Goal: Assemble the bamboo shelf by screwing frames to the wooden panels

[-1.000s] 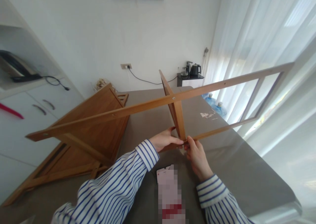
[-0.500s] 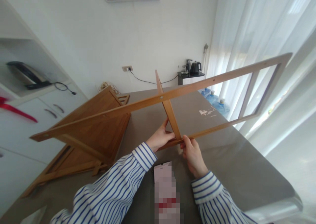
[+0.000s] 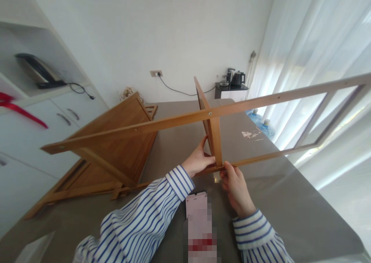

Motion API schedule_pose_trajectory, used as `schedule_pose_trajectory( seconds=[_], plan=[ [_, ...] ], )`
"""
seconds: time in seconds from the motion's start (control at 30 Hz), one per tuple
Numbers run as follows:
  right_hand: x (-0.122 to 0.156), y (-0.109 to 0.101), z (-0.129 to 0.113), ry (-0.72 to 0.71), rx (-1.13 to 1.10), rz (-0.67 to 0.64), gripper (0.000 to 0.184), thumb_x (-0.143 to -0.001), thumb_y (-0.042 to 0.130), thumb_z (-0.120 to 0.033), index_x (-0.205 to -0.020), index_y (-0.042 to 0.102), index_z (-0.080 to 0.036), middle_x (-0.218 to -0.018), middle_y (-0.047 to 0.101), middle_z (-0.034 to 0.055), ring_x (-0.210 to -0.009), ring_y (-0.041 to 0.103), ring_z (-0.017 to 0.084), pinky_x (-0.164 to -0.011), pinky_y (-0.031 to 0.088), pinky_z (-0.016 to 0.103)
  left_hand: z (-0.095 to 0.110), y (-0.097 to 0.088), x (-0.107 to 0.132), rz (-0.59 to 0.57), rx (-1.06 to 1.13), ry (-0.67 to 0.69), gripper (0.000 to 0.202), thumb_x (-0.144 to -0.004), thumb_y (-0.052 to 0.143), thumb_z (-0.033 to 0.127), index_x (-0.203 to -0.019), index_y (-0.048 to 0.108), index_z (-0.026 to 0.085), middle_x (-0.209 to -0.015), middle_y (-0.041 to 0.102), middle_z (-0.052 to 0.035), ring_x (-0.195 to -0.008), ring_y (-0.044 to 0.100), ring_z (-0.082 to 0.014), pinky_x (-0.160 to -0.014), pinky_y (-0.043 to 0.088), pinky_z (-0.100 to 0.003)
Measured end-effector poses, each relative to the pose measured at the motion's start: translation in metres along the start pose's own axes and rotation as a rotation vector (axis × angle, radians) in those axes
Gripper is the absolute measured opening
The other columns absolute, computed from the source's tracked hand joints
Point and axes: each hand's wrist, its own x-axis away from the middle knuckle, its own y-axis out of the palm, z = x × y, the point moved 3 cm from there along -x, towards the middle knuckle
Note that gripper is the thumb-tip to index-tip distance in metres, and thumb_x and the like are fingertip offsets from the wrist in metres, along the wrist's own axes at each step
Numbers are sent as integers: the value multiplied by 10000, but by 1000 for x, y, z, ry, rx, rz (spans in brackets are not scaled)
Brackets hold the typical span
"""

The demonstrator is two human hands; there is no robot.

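Note:
A wooden frame of long rails (image 3: 179, 120) stands tilted over the grey table (image 3: 278, 201), with a short upright board (image 3: 214, 139) joined across it. My left hand (image 3: 198, 160) grips the lower rail just left of the board's foot, fingers against the board. My right hand (image 3: 236, 185) pinches the same rail joint from the right, fingers closed. Both sleeves are blue-striped.
A larger wooden panel piece (image 3: 116, 139) leans on the table at the left. A small pink card (image 3: 195, 203) lies by my wrists. White cabinets (image 3: 43, 128) stand left, a kettle stand (image 3: 234, 83) and water bottles (image 3: 261, 122) at the back, curtains right.
The view has shifted a little and the frame now sits slightly further right. Both hands keep their hold at the joint.

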Motion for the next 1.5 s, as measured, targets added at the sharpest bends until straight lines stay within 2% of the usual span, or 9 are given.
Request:
schedule_pose_trajectory(
  seconds=[0.3,0.53,0.83,0.97,1.27,1.5],
  plan=[
    [2,-2,3,11,-21,6,299,-800,529,-501,-723,451,-222,-590,440,-46,-405,201,61,-372,141,220,-1,-1,-1,8,39,14,983,-685,725,228,-1455,114,217,-632,610,7,-590,623,-187,-557,499,-289],
    [1,-4,6,21,-17,73,295,-793,556,-501,-729,458,-230,-580,429,-44,-444,295,84,-385,195,222,-7,-4,-7,-18,84,44,927,-687,727,272,-1441,191,212,-691,644,-32,-574,627,-210,-575,507,-329],
    [5,-1,1,14,-38,60,295,-799,564,-483,-693,464,-227,-560,398,-52,-415,210,70,-384,153,233,-10,-5,-7,-10,65,42,874,-711,699,250,-1428,199,238,-744,642,-34,-604,644,-216,-592,518,-337],
    [5,-1,0,1,-13,54,282,-800,551,-495,-722,476,-234,-565,411,-42,-412,208,77,-384,149,242,-10,-4,-7,-19,93,32,889,-694,723,272,-1418,210,232,-753,649,-38,-618,648,-219,-604,526,-342],
    [5,-3,0,-13,17,56,267,-801,548,-488,-722,478,-243,-561,421,-46,-412,246,83,-369,173,238,-15,-3,-9,-2,147,45,906,-699,706,215,-1431,172,205,-739,639,-27,-569,633,-187,-561,518,-308],
    [6,-4,3,-15,-59,69,300,-768,619,-475,-735,497,-202,-607,497,-47,-412,231,36,-356,152,192,-8,-3,-6,12,115,15,846,-698,692,206,-1406,229,195,-725,632,-30,-589,638,-206,-566,525,-333]
  ],
)
